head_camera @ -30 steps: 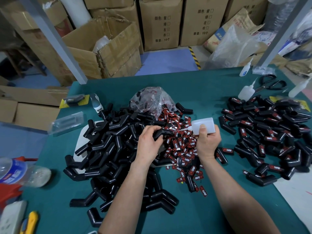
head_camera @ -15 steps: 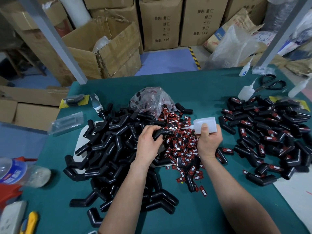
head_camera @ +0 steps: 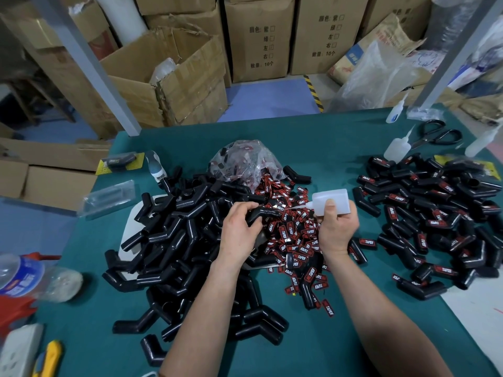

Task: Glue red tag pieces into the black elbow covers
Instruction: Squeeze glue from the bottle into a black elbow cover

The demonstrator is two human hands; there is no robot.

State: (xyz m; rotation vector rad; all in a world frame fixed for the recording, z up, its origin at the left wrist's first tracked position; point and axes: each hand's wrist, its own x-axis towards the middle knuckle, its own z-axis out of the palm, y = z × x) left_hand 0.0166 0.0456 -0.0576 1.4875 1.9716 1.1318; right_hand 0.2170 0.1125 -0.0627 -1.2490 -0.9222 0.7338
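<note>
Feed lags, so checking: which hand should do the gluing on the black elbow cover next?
Probably right. The right hand grips the translucent white plastic glue bottle, nozzle aimed at the black elbow cover that the left hand holds.

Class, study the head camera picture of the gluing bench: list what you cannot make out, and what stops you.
Head view: whether glue is leaving the glue bottle in the right hand; its nozzle tip is too thin against the red tags.
Head view: the recess of the elbow cover; the left hand wraps round it.
Head view: the water bottle; cut off by the left edge.
</note>
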